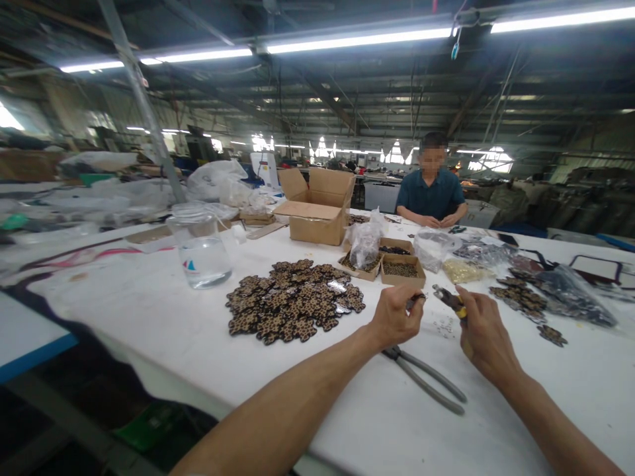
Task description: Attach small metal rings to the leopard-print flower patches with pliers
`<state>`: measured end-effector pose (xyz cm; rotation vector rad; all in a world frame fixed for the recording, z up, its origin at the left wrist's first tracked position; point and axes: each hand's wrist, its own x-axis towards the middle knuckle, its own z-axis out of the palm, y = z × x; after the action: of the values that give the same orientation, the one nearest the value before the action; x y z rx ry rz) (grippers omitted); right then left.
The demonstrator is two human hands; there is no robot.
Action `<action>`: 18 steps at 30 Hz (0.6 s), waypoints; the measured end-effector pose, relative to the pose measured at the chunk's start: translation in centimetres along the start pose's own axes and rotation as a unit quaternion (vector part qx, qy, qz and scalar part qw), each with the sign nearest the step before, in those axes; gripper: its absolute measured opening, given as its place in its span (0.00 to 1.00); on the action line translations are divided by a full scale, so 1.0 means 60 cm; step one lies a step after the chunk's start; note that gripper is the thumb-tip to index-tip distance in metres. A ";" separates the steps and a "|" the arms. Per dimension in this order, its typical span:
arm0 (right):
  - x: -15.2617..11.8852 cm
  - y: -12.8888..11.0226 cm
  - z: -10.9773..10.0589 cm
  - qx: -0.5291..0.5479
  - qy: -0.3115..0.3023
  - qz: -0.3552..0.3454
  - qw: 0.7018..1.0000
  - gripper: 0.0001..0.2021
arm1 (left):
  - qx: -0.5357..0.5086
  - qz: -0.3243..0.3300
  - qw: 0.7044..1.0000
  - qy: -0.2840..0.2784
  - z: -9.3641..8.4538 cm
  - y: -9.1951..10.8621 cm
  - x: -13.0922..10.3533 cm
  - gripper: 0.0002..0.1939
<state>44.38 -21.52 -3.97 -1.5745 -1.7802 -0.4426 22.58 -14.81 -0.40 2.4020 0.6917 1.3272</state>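
My left hand [398, 316] is closed in a pinch on a small dark piece [415, 301], mostly hidden by the fingers. My right hand [483, 330] grips pliers [449, 301] with a yellow handle, their jaws pointing left, a short gap from the pinched piece. Tiny metal bits [443, 325] are scattered on the white tabletop [367, 396] between the hands. A second pair of pliers [426, 380], with grey handles, lies under my left wrist. Left of that hand spreads a heap of leopard-print patches [292, 301] with dark edges.
Small boxes of metal parts [401, 270] stand beyond my hands, before an open carton [317, 215]. A water jar [199, 248] is at left. More leopard-print patches [520, 294] and plastic bags [578, 294] lie at right. Another person [431, 192] sits across the table.
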 end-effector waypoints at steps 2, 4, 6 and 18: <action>0.002 -0.006 -0.002 0.083 -0.016 0.064 0.994 0.21 | 0.012 0.021 1.000 0.017 0.005 -0.003 -0.001 0.07; 0.006 -0.018 -0.005 0.201 -0.033 0.146 0.968 0.16 | 0.019 0.053 0.998 0.034 0.013 -0.006 -0.004 0.05; 0.010 -0.032 -0.008 0.329 -0.051 0.222 0.916 0.18 | 0.026 0.083 0.995 0.043 0.023 -0.009 -0.007 0.04; 0.014 -0.065 -0.008 0.430 -0.062 0.339 0.835 0.22 | 0.078 0.131 0.988 0.016 0.052 -0.015 -0.022 0.05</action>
<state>40.75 -22.03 -2.25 -1.4076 -1.0881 0.7293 24.41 -14.93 -3.40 2.6783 0.5182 1.4643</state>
